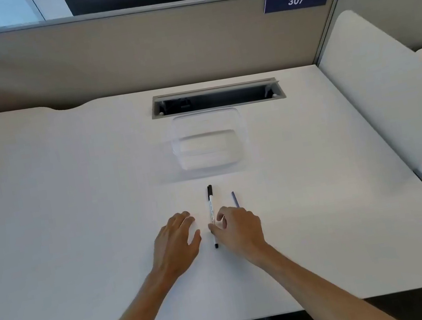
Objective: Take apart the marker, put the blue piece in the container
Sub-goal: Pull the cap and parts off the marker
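Observation:
A white marker (211,210) with a black cap and black tail lies lengthwise on the white desk, cap pointing away from me. My right hand (239,229) rests over its middle, thumb and fingertips touching the barrel. A thin blue piece (235,199) lies on the desk just right of the marker, its near end hidden behind my right hand. My left hand (177,242) lies flat on the desk left of the marker, fingers apart, holding nothing. A clear plastic container (211,143) stands beyond the marker, nothing visible inside.
A cable slot (217,97) with an open flap is cut into the white desk (73,210) behind the container. A beige partition (131,56) with a sign reading 307 walls off the back. A neighbouring desk lies to the right.

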### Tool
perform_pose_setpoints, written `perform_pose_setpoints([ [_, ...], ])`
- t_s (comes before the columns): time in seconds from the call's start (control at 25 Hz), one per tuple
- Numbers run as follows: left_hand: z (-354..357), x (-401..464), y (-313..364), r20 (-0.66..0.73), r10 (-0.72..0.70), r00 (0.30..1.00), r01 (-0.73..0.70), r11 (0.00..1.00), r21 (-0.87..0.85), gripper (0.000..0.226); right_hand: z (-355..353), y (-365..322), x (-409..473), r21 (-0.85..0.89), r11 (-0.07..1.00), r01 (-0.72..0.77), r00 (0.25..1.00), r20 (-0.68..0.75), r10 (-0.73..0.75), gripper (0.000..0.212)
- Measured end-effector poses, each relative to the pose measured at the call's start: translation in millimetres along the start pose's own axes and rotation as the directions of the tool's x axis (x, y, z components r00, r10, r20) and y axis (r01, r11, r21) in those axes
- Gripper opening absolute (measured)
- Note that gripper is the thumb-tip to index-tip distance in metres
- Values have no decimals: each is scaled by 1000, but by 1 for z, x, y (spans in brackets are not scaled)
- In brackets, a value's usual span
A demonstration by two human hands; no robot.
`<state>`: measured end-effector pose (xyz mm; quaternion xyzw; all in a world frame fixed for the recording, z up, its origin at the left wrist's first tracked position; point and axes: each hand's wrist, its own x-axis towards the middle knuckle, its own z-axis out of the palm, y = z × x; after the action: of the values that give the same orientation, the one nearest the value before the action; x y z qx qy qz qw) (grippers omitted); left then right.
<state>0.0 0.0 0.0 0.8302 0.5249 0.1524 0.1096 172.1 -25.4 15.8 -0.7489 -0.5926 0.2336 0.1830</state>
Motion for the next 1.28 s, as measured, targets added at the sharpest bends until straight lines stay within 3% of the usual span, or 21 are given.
perform_pose_setpoints([
  [0.32,-1,-4,3,-53,12,999,-12,1000,15,28,10,-7,-2,-41,998,-45,998,-34,44,25],
  [0.44,-7,0,9,-84,102,991,-99,994,35,29,3,-6,-3,-4,999,-37,995,-91,37,25],
  [0.76,-33,24,29,-161,342,926,-337,940,59,28,-37,-3,-15,331,943,31,987,-160,24,18],
  [1.04,-54,28,51,-217,356,909,-362,932,14,10,-59,-1,-18,618,781,96,993,-112,-33,22],
  [1.28,-81,31,57,-199,352,915,-361,933,-8,11,-76,1,-15,717,689,102,991,-133,-9,37],
])
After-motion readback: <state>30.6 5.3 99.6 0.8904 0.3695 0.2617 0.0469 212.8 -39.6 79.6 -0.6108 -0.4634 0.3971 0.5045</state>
